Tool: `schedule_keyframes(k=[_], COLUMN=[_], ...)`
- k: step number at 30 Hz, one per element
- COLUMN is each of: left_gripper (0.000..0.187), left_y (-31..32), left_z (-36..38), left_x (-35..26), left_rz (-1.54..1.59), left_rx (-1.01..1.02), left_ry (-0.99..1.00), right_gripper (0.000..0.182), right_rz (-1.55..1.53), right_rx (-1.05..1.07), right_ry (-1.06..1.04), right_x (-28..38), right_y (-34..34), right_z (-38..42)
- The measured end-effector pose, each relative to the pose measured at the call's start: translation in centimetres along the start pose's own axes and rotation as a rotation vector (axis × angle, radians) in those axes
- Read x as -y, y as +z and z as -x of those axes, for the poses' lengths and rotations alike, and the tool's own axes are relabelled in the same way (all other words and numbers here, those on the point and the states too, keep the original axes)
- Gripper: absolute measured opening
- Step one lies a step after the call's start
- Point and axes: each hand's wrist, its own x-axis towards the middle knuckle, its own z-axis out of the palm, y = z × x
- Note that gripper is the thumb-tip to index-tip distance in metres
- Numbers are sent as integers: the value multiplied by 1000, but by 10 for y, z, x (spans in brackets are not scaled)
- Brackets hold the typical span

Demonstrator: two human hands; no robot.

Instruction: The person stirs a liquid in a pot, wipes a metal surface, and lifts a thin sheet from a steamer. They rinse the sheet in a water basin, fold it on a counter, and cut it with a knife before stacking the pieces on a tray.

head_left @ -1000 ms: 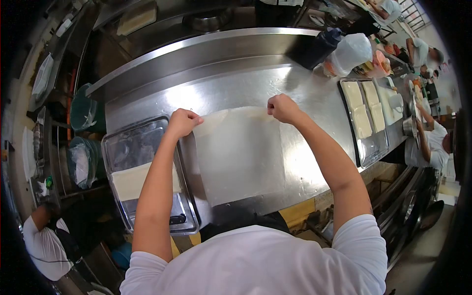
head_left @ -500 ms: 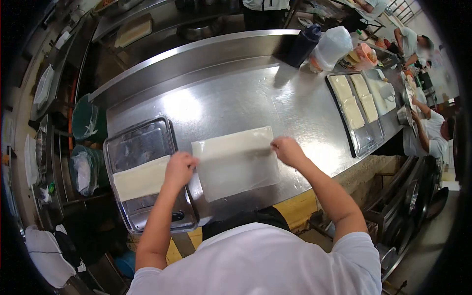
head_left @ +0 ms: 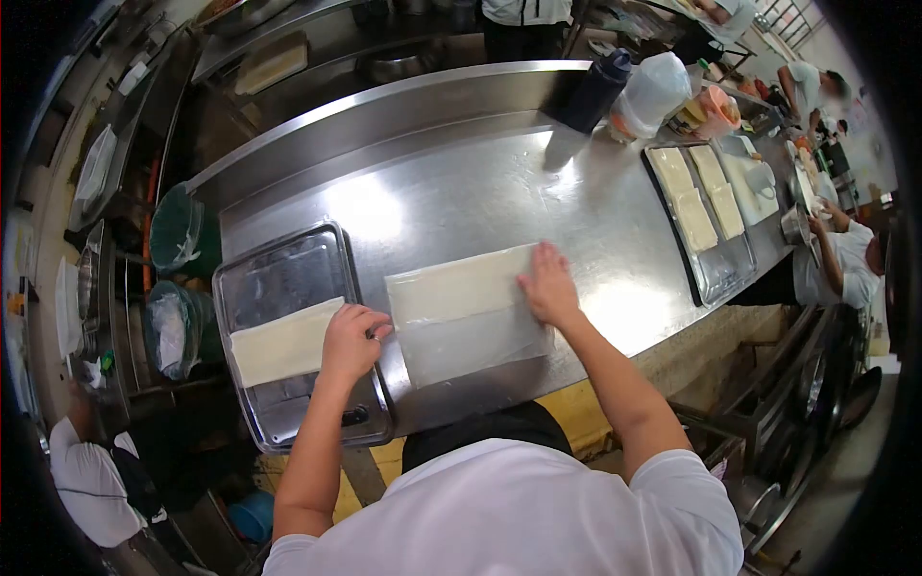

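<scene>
On the steel table in front of me lies a pale dough sheet (head_left: pixel 461 284) under or against a clear plastic sheet (head_left: pixel 471 348), which extends nearer to me. My right hand (head_left: pixel 550 288) rests flat on the right end of the dough, fingers stretched out. My left hand (head_left: pixel 353 342) is at the left edge of the plastic, its fingers curled together; whether they pinch anything is hidden. Beneath and left of it, a metal tray (head_left: pixel 279 278) holds another dough strip (head_left: pixel 283 344).
At the right of the table (head_left: pixel 451 211), a second tray (head_left: pixel 722 278) holds several dough pieces (head_left: pixel 693 219). A dark bottle (head_left: pixel 597 91), a plastic-wrapped container (head_left: pixel 653 91) and an orange tub (head_left: pixel 715 110) stand at the back. Green bins (head_left: pixel 178 230) stand left. A co-worker (head_left: pixel 850 259) is at right.
My right hand has gone from a closed grip at the right edge to lying flat on the dough. The dough strip under the plastic now shows a clearer lower edge. My left hand has barely moved.
</scene>
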Motion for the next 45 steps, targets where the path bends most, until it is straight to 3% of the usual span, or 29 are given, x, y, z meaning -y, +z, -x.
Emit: schedule_keyframes(k=[2, 5, 14, 17, 22, 26, 29, 32, 35, 39, 42, 45], left_gripper=[16, 16, 25, 31, 33, 33, 36, 37, 32, 25, 22, 22], left_y=[-4, -8, 7, 33, 56, 59, 60, 61, 64, 44, 30, 34], left_z=[7, 3, -54, -69, -78, -87, -94, -102, -101, -98, -92, -90], left_x=[9, 17, 24, 44, 45, 42, 42, 43, 47, 33, 21, 25], left_rz=[-8, -6, -74, -85, -169, -225, -295, -294, -166, -53, -16, 8], left_rx=[-27, -21, 14, 67, 258, 385, 434, 507, 503, 491, 460, 409], left_ry=[-49, -47, -119, -100, -67, -53, -13, -28, -165, -230, -242, -245], right_gripper=[78, 77, 78, 79, 77, 70, 71, 68, 61, 50, 39, 31], right_rz=[56, 114, -75, -133, -114, -25, -15, 9, -185, -481, -468, -239], right_rx=[-11, 37, 75, 122, -18, -86, -60, -190, -210, -52, 182, 662], right_ry=[99, -8, -471, -502, -267, 81, 302, 274, 172, 55, -223, -237], right_x=[-17, 13, 205, 231, 167, 79, 49, 50, 80, 139, 158, 155], right_y=[0, 1, 52, 60, 49, 31, 24, 18, -2, -16, -12, -20], right_z=[3, 1, -9, -13, 7, 51, 75, 68, 28, -37, -84, -116])
